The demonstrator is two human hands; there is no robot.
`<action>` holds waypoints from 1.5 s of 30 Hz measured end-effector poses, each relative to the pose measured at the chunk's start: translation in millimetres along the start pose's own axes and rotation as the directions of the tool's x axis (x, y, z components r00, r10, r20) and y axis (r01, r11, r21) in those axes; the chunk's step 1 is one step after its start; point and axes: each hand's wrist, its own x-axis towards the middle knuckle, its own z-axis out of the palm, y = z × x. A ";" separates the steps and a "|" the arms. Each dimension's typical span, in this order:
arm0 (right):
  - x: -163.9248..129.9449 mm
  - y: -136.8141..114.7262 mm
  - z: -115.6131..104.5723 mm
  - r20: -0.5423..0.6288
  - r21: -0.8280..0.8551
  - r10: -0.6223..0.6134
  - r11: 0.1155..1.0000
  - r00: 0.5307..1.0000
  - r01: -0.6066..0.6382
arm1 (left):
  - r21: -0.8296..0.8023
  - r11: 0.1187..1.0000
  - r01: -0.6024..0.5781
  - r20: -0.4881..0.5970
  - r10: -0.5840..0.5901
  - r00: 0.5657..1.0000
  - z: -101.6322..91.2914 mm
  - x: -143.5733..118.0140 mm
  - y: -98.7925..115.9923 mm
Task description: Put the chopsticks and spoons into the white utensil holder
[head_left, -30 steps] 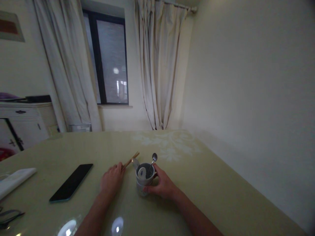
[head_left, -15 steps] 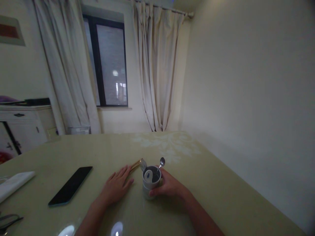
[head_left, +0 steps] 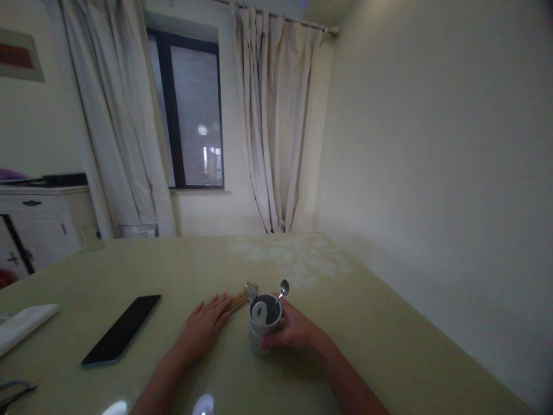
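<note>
Well over toward the left edge of the table (head_left: 367, 346), a long white object (head_left: 26, 327) lies partly out of view, with a dark, thin looped thing (head_left: 15, 393) nearer, too cut off to identify. Next comes a black tablet-like slab (head_left: 123, 329), flat and aslant, well in from the far edge. The left hand (head_left: 207, 324) lies palm down, fingers stretched out, over the near ends of some light-brown chopsticks (head_left: 237, 301) without curling round them. Their far ends pass behind a pale spoon head (head_left: 250, 291) at the left rim of a grey cup (head_left: 257, 335), which stands upright, well in from the far and right edges. A white piece (head_left: 260, 313) with a blue mark leans inside it, and a metal spoon (head_left: 284, 287) slants out to the right. Half-curled at the cup's right side, the right hand (head_left: 291, 328) grips it, thumb in front and fingers behind.
</note>
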 end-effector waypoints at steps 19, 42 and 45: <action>-1.8 -6.6 -6.4 0.075 0.016 -0.005 1.000 0.997 0.004 | 0.041 0.932 0.360 -0.125 -0.352 0.928 8.7 -8.9 -7.5; 2.1 -15.4 -1.5 -0.466 -0.256 -0.309 0.944 0.829 0.208 | -0.910 0.396 -0.121 -0.140 -0.021 0.990 10.3 -5.6 85.0; 4.3 -16.1 2.0 -0.514 -0.326 -0.348 0.925 0.784 0.197 | -0.940 0.321 -0.117 -0.100 0.068 0.993 19.5 -11.6 100.2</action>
